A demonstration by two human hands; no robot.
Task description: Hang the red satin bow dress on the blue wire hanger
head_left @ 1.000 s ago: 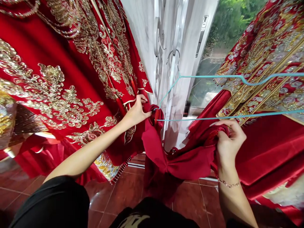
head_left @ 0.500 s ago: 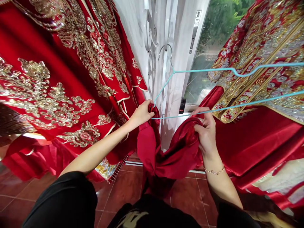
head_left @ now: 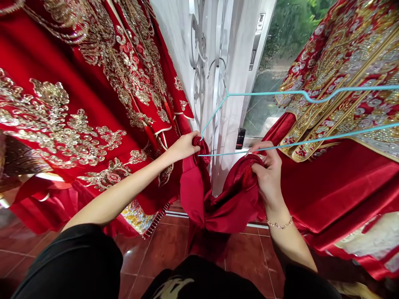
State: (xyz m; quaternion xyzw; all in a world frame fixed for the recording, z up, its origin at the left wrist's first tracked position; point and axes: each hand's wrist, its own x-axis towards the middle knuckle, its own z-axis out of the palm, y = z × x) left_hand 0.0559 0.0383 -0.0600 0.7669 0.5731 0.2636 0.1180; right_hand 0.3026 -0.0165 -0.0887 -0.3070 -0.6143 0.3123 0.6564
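Observation:
A plain dark red garment (head_left: 230, 211), perhaps a skirt, hangs in folds between my hands and sags in the middle. My left hand (head_left: 183, 148) is closed on one gathered edge, at the near corner of a light-blue wire hanger (head_left: 264, 94). That edge is looped around the hanger's corner. My right hand (head_left: 268, 172) pinches the other bunched edge between thumb and fingers, with the hanger's lower bar passing just over the fingers. The hanger's hook points up, and its right end runs out of view.
Red gowns with gold and silver beading hang at left (head_left: 106, 137) and right (head_left: 336, 95). A white door frame (head_left: 237, 54) with a handle stands ahead beside glass. Near its foot is a small dark device (head_left: 240, 138). Reddish tiles (head_left: 249, 253) cover the floor.
Very little differs. My right hand has shifted slightly left with its garment edge, and my left forearm has moved slightly left. Both grips stay the same.

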